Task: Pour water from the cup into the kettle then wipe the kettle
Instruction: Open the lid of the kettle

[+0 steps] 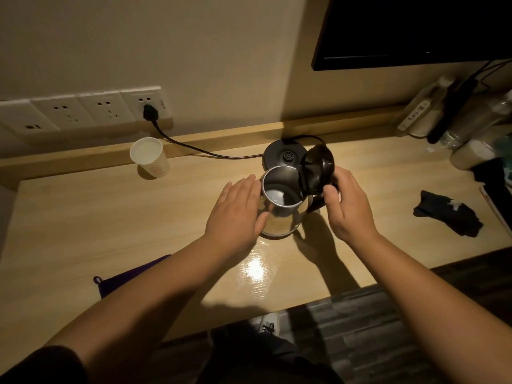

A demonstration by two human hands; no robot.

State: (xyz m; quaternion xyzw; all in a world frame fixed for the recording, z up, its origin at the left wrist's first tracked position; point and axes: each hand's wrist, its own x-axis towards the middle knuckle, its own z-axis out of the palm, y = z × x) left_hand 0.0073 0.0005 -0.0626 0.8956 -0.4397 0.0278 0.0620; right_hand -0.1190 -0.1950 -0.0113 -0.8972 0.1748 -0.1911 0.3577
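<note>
The left hand (235, 214) covers the kettle's (279, 214) left flank, and the right hand (347, 206) hides most of its handle. The purple cloth (124, 275) lies largely under the left forearm. The things at the desk's far right (471, 134) are dim and blurred, cut by the frame edge. The cup's (149, 157) print is too small to read.
</note>
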